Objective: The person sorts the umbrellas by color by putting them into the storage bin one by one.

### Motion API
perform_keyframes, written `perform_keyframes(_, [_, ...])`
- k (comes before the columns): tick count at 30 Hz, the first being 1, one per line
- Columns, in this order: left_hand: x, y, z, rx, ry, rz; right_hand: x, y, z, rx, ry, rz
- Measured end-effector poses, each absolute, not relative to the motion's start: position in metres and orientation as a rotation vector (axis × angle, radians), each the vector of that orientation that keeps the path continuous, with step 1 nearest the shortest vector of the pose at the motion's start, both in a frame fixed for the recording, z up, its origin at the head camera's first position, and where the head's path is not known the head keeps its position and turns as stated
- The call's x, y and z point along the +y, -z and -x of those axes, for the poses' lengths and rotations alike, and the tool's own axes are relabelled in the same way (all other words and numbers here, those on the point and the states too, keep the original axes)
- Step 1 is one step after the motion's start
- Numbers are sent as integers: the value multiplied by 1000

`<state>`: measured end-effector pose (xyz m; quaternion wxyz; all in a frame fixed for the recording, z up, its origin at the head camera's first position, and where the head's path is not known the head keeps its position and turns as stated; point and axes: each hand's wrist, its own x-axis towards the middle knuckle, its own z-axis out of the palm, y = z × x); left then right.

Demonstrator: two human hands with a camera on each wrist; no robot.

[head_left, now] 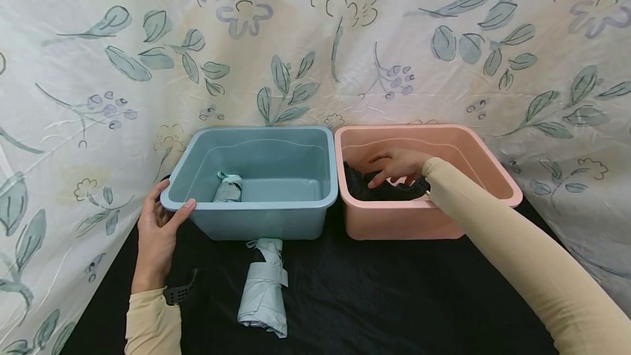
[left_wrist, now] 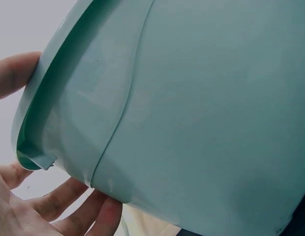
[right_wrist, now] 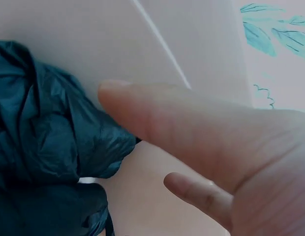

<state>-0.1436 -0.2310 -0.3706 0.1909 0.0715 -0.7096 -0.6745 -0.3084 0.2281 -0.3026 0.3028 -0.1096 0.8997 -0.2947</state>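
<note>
My left hand (head_left: 158, 229) holds the near left corner of a blue plastic bin (head_left: 261, 221), its thumb on the rim and the other fingers against the outer wall. Inside that bin lies a small folded light-blue umbrella (head_left: 229, 189). My right hand (head_left: 398, 165) reaches into a pink bin (head_left: 394, 224), fingers spread above dark, shiny folded fabric bundles (right_wrist: 49, 123). The right wrist view shows thumb and finger apart with nothing between them; whether a fingertip touches the fabric I cannot tell. The front wall partly hides the bundles in the head view.
On the black cloth (head_left: 394, 295) before the blue bin lies another folded light-blue umbrella (head_left: 263, 295), strapped round its middle. Both bins stand side by side, nearly touching. Behind them and along both sides hangs a floral-patterned curtain (head_left: 315, 43).
</note>
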Motion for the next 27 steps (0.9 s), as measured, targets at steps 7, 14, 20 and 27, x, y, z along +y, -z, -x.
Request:
perform_keyframes(7, [-230, 371, 143, -1991, 1892, -203, 230, 296, 304, 2399, 821, 352])
perform_keyframes(14, [-231, 372, 142, -1984, 1892, -185, 230, 284, 291, 2320, 1032, 409])
perform_keyframes(20, [-232, 373, 142, -1988, 1890, -183, 230, 272, 276, 2253, 1157, 455])
perform_keyframes(27, [-232, 372, 142, -1988, 1890, -182, 229, 258, 254, 2264, 1229, 558])
